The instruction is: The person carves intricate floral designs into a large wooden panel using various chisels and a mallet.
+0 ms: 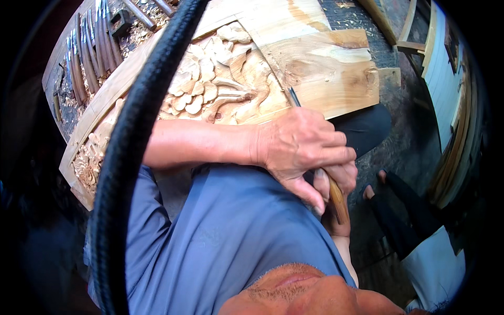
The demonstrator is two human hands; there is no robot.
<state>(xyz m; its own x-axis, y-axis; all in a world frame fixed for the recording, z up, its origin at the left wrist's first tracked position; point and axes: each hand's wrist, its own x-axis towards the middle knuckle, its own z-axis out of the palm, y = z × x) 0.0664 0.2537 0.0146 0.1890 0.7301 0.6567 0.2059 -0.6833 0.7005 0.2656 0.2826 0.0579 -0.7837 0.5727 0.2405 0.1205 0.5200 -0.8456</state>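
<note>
The person is working a relief carving, and the step in hand looks like paring along the near right edge of the carved wooden panel (220, 79), where flower petals and leaves are already standing out of the wood. The left hand (304, 147) is reaching across the body, its fingers wrapping closed over the chisel (336, 197) near the blade end, knuckles up, forearm lying level across the blue shirt (220, 231). The right hand (338, 181) is sitting just under and behind it, mostly covered, clasping the wooden handle; only some fingers and a thumb are showing. The thin steel tip is resting on the panel's edge, beside the plain uncarved board (325, 63) to the right. The next cut would call for a steady, guided push from both hands, I judge. At the far left, a row of spare carving tools (92, 47) is lying among wood shavings.
</note>
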